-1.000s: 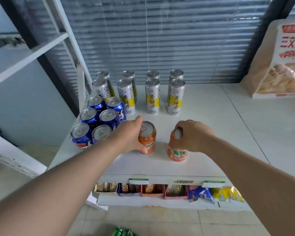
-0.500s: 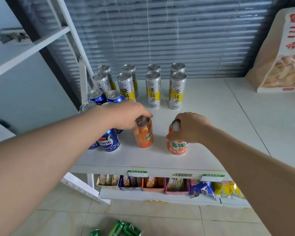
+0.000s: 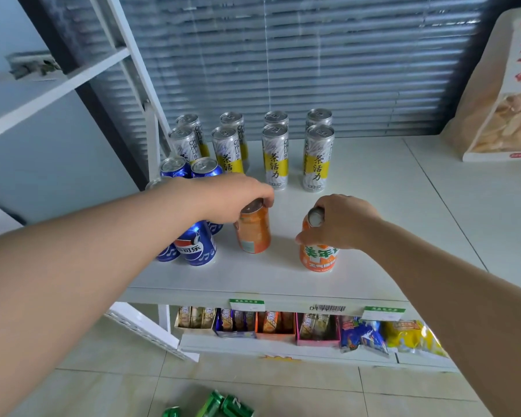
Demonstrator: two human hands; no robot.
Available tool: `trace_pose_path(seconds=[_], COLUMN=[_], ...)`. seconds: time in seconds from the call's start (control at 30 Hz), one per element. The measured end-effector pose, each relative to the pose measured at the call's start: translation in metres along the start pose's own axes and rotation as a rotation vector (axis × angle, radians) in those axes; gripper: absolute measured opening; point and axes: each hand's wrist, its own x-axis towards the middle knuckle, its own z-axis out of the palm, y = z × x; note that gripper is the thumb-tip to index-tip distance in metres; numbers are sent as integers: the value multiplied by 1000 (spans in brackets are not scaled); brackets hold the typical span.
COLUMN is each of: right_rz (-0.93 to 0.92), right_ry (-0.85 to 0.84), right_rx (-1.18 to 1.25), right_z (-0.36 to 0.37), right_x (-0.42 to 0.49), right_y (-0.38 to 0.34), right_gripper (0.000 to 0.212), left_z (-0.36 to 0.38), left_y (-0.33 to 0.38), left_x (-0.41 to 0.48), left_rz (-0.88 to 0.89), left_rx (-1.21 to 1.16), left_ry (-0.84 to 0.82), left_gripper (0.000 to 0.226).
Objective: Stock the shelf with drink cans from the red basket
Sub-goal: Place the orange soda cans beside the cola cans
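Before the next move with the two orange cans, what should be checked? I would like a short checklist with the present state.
Grip of left hand on left orange can: ok, fingers curl over its top.
Grip of right hand on right orange can: ok.
Both bases flat on shelf: cannot tell.
Gap to blue cans: ok, shelf shows between.
Bare room before tall cans: ok.
Stock in red basket: cannot tell, not in view.

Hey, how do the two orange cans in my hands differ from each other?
The left orange can shows its small pale panel; the right orange can shows big lettering. The left hand pinches its can's top rim; the right hand wraps its can's upper half. Both stand on the shelf.
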Motion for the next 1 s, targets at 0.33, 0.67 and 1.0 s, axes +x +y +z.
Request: trace_pose_path(seconds=[0.33,0.67,1.0], right_rz=[-9,-11,-23], right_ry=[4,6,17], right_rx=[19,21,21], right_z=[2,3,4], right_x=[2,1,1], right_y=[2,2,3], right_gripper=[59,61,62], left_z=[2,-1,-4], left_y=[2,10,15], left_x=[4,8,13], left_rz=[-118,-209,-306], left_rx=[-286,-229,-83], left_ry=[104,62,136], left_gripper=[55,47,33])
